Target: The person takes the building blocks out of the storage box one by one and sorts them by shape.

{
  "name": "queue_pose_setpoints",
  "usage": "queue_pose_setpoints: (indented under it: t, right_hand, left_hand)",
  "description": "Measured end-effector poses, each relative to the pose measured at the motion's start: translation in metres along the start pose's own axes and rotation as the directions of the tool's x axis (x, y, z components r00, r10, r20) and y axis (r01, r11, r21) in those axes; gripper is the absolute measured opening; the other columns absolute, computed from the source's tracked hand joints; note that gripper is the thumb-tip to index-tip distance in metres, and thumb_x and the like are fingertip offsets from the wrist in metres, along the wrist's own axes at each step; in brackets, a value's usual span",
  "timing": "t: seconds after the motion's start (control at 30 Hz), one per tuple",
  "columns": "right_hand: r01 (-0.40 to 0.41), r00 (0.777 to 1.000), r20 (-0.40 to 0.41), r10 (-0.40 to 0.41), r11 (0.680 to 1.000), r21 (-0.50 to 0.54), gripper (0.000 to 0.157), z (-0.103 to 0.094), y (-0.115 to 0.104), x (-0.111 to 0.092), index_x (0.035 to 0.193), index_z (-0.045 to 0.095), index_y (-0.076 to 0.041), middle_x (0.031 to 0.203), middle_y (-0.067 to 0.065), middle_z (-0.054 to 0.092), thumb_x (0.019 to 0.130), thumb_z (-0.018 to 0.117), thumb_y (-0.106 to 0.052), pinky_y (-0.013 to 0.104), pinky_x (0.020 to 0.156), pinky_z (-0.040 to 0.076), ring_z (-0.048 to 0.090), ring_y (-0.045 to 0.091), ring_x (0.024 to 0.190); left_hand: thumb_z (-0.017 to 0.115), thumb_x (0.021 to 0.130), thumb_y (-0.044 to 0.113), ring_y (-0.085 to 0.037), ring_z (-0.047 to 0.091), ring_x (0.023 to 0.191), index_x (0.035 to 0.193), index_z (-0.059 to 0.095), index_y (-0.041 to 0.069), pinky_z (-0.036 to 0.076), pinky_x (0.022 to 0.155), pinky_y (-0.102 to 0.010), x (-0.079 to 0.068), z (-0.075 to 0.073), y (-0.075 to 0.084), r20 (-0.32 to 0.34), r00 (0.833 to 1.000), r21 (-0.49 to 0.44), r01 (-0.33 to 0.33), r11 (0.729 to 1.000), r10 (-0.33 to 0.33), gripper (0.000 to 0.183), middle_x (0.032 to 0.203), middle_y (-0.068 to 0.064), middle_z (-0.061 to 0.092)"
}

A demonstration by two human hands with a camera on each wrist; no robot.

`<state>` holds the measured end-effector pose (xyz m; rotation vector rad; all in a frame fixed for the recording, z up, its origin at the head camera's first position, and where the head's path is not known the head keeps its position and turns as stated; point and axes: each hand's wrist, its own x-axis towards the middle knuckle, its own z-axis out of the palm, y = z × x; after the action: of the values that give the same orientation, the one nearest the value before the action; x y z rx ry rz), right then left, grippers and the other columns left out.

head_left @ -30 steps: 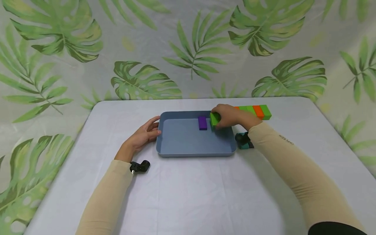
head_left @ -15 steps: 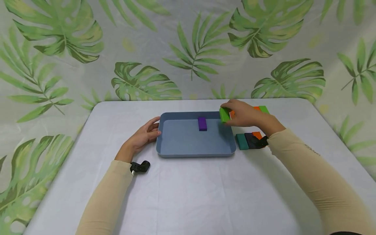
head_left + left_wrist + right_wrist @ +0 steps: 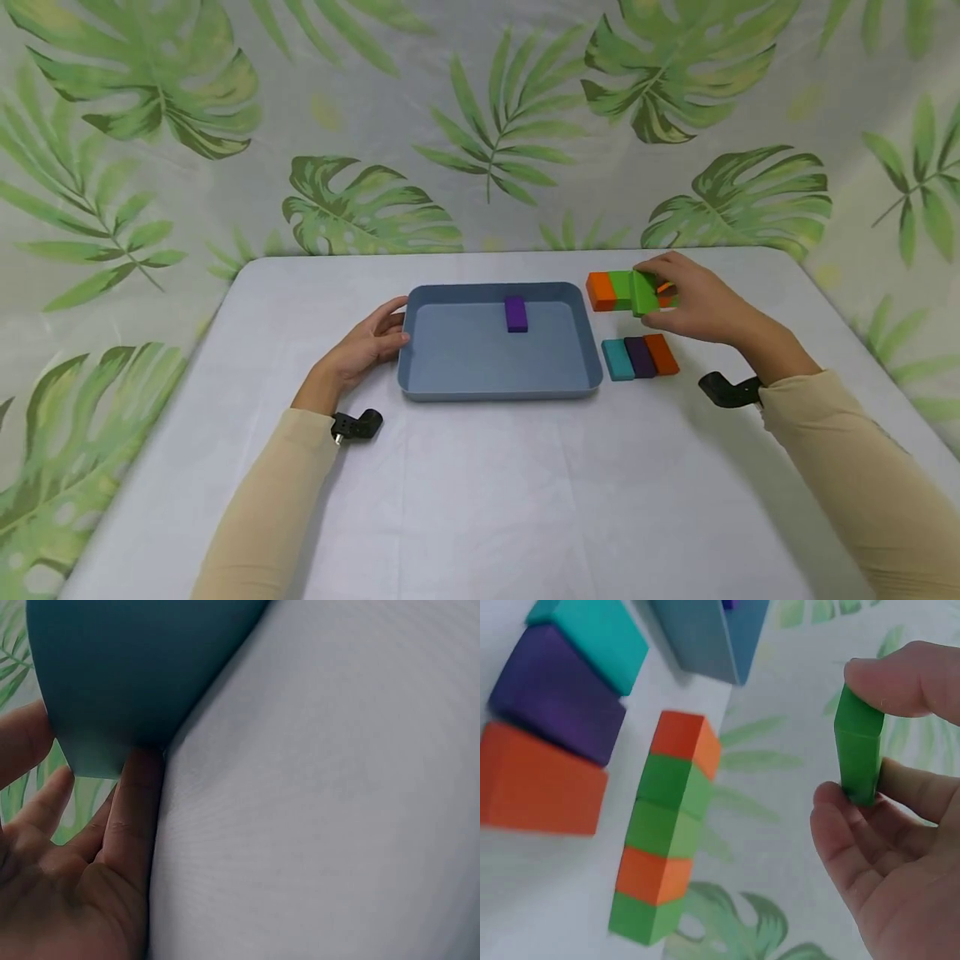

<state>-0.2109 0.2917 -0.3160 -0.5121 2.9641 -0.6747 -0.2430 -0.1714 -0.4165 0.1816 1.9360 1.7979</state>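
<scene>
My right hand [image 3: 701, 300] pinches a green block [image 3: 859, 746] between thumb and fingers. In the head view that block is over the row of orange and green blocks [image 3: 667, 825], and the right wrist view shows it apart from them. A blue-grey tray [image 3: 480, 367] lies mid-table with one purple block [image 3: 516, 314] inside, near its back wall. My left hand [image 3: 363, 346] rests against the tray's left end. Up close in the left wrist view, its loosely extended fingers [image 3: 135, 817] touch the tray wall [image 3: 120, 682].
Right of the tray, a teal block [image 3: 618, 360], a dark purple block [image 3: 640, 357] and an orange block [image 3: 662, 354] lie side by side, in front of the orange and green row. White cloth covers the table [image 3: 480, 500]; a leaf-patterned sheet [image 3: 480, 125] hangs behind.
My right hand has lifted the green block out of the tray and carried it right, over the orange and green row. The left hand and tray have stayed put.
</scene>
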Motion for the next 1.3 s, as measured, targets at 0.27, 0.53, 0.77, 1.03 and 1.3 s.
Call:
queue_pose_setpoints:
  t: [0.27,0.53,0.77,1.03,1.3]
  right_hand:
    - [-0.016,1.0,0.021,0.017,1.0,-0.023,0.067,-0.005,0.02,-0.016,0.144,0.045,0.003,0.131,0.023,0.05,0.084,0.073,-0.01,0.058,0.097,0.051,0.057,0.042,0.114]
    - [-0.027,0.999,0.029,0.028,0.998,-0.055,0.066,-0.012,0.041,-0.026,0.141,0.045,0.007,0.13,0.026,0.05,0.084,0.074,-0.011,0.06,0.096,0.05,0.057,0.044,0.112]
    - [-0.025,0.999,0.029,0.027,0.998,-0.056,0.065,-0.012,0.058,-0.033,0.14,0.045,0.009,0.13,0.028,0.051,0.084,0.074,-0.007,0.062,0.096,0.049,0.056,0.044,0.112]
    - [-0.087,0.988,0.125,0.089,0.996,-0.022,0.065,0.008,0.084,-0.037,0.141,0.043,0.01,0.134,0.032,0.048,0.084,0.072,-0.007,0.065,0.099,0.045,0.051,0.049,0.119]
    - [-0.099,0.981,0.165,0.104,0.994,-0.036,0.066,0.02,0.091,-0.039,0.141,0.044,0.01,0.135,0.034,0.048,0.083,0.072,-0.006,0.062,0.098,0.048,0.053,0.049,0.117]
  left_hand:
    - [0.053,0.1,0.005,-0.032,0.029,0.15,0.161,0.013,0.024,0.03,0.119,-0.052,-0.001,-0.002,-0.001,-0.01,1.0,-0.007,0.003,1.0,-0.003,0.075,0.166,-0.013,0.02]
    - [0.053,0.1,0.004,-0.032,0.031,0.149,0.161,0.015,0.024,0.033,0.116,-0.049,-0.001,-0.002,-0.001,-0.017,1.0,-0.003,0.01,1.0,-0.01,0.074,0.165,-0.013,0.022]
    - [0.054,0.1,0.005,-0.032,0.031,0.149,0.161,0.015,0.024,0.032,0.117,-0.051,-0.001,-0.002,0.0,-0.028,1.0,-0.004,0.009,1.0,-0.009,0.075,0.165,-0.014,0.022]
    - [0.052,0.101,0.005,-0.032,0.031,0.149,0.161,0.013,0.024,0.033,0.117,-0.049,-0.001,-0.002,-0.002,-0.011,1.0,0.002,0.009,1.0,-0.009,0.074,0.166,-0.013,0.021]
    - [0.054,0.1,0.006,-0.032,0.032,0.149,0.161,0.014,0.024,0.033,0.117,-0.05,0.0,-0.001,0.0,-0.01,1.0,0.003,0.01,1.0,-0.01,0.075,0.165,-0.013,0.022]
